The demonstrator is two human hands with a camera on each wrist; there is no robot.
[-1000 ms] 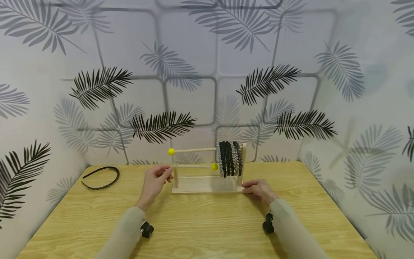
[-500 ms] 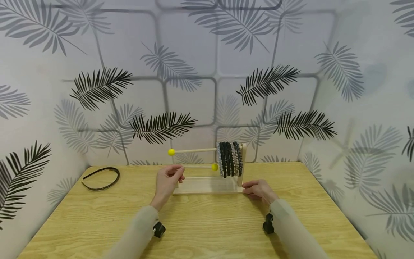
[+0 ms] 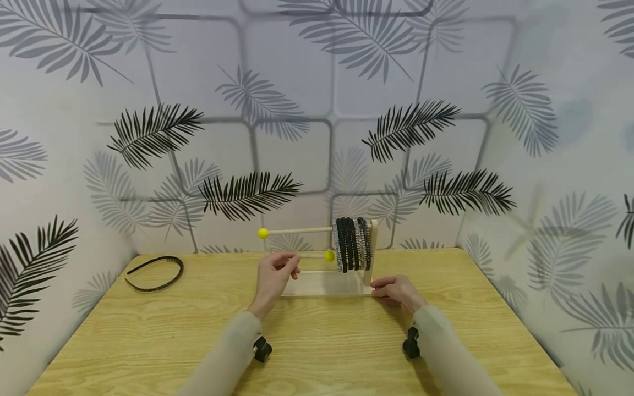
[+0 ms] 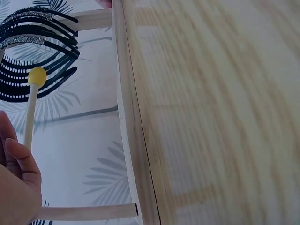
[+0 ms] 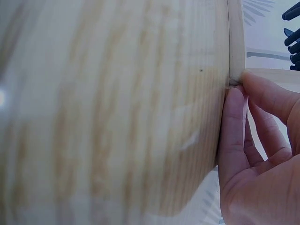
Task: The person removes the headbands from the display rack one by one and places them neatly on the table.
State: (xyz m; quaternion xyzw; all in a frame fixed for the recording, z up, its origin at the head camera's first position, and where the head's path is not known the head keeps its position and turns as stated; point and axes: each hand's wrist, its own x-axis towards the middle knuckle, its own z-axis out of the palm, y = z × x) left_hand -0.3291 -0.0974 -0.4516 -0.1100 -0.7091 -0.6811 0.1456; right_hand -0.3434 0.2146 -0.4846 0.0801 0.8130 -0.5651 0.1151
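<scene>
Head view: headbands [image 3: 353,245] are hanging at the rack's [image 3: 324,283] right end; a loose headband [image 3: 155,273] is lying left of it.

Left wrist: the left hand [image 4: 18,180] is curling beside the rack's lower rod [image 4: 30,117]; I cannot tell whether it's gripping.

Right wrist: the right hand [image 5: 276,176] is pinching the rack's base [image 5: 236,42].

Head view looks forward and down; close wrist views share the rack [image 3: 327,284]

Room along upper rod [image 3: 299,230] until headbands [image 3: 351,245]
</scene>
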